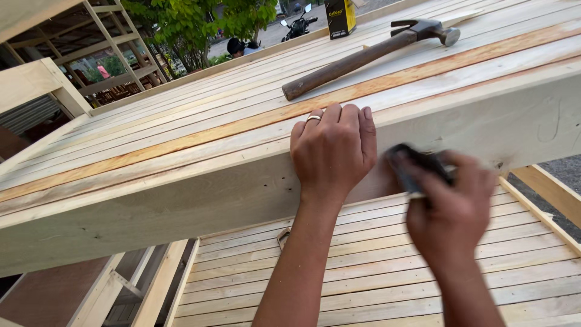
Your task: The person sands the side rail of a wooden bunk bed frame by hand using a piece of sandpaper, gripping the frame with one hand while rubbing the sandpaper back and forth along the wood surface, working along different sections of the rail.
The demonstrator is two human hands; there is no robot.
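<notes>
Right hand (451, 209) grip clenched around dark sanding pad (417, 169) against wooden rail (181, 206), left hand (333, 148) released, flat on rail

One head-worn view only; it looks forward and slightly down from close behind the hands, very near the wooden beam (181, 206); it faces across the slatted top (230, 97) toward trees (193, 24) beyond.
</notes>
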